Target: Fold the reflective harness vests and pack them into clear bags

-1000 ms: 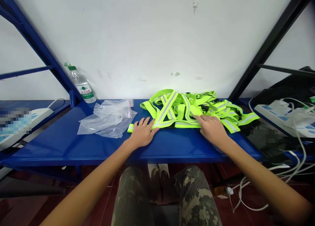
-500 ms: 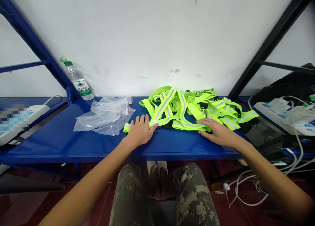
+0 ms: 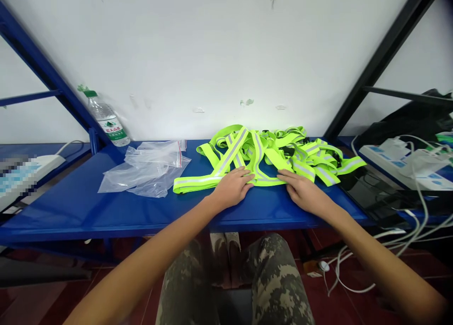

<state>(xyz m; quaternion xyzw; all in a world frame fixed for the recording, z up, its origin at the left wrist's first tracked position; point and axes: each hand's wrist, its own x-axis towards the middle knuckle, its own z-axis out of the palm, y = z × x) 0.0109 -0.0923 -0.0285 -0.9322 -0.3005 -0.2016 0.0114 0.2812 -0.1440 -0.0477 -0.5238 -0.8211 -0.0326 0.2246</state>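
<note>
A neon-yellow reflective vest [image 3: 260, 155] made of straps with silver stripes lies spread on the blue table. Its waist strap [image 3: 198, 181] runs along the front, folded in layers at the left end. My left hand [image 3: 231, 188] is closed over the middle of this strap, fingers on top and thumb at the near edge. At the strap's right part, my right hand [image 3: 304, 192] pinches the edge between fingers and thumb. More tangled yellow straps [image 3: 318, 159] with black buckles are heaped behind and to the right. Clear plastic zip bags [image 3: 148, 169] lie to the left.
A water bottle [image 3: 108, 119] leans at the back left by the blue frame [image 3: 53, 84]. White power strips [image 3: 399, 166] with cables stand at the right, near a dark glossy panel [image 3: 368, 192]. The white wall [image 3: 212, 55] bounds the table [image 3: 106, 216] behind.
My left hand has slid right along the waist strap, from its left end to the middle, and its fingers have closed. My right hand now pinches the strap's edge. The view has shifted slightly.
</note>
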